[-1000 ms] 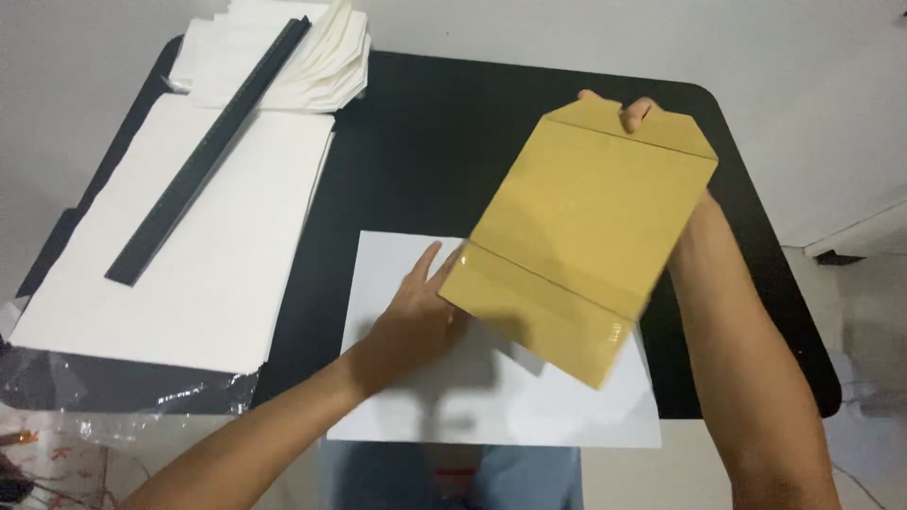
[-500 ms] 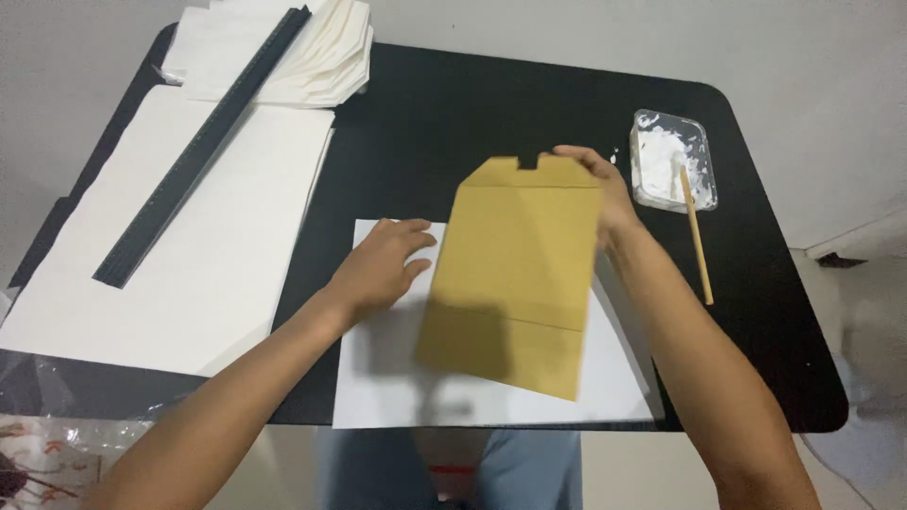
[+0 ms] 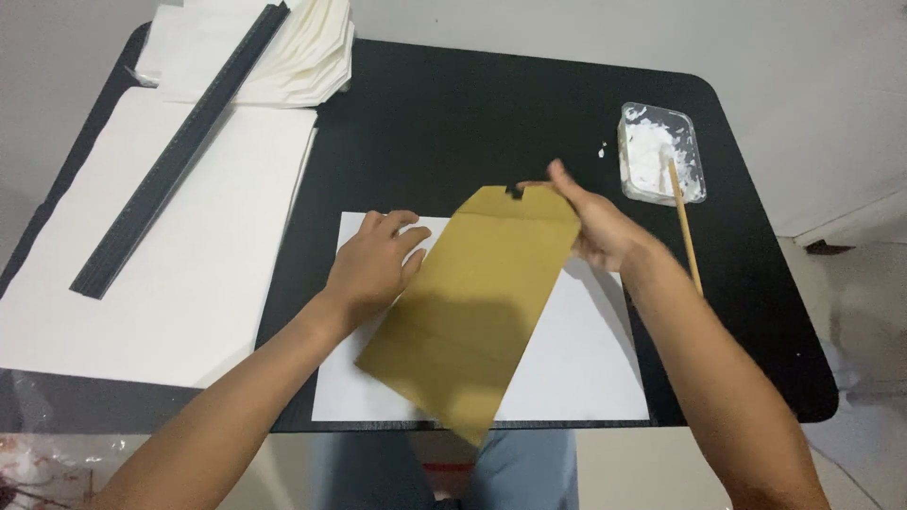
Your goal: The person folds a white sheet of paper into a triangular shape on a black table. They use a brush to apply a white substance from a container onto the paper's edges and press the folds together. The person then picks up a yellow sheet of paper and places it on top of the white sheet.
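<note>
Slanting lower-left to upper-right, brown envelope (image 3: 472, 307) in right hand (image 3: 595, 222).

Brown paper envelope (image 3: 472, 307), earlier raised toward 1 o'clock with its folded side in view, now turned over, lowered and tilted, its lower corner past the table edge at 6 o'clock. Right hand (image 3: 595, 222) has shifted down its top edge; left hand (image 3: 373, 264) now lies flat on the white sheet (image 3: 586, 359).

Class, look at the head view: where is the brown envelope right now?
The brown envelope is at centre, lifted over the white sheet, its top edge in the right hand, with the left hand beside it.
</note>
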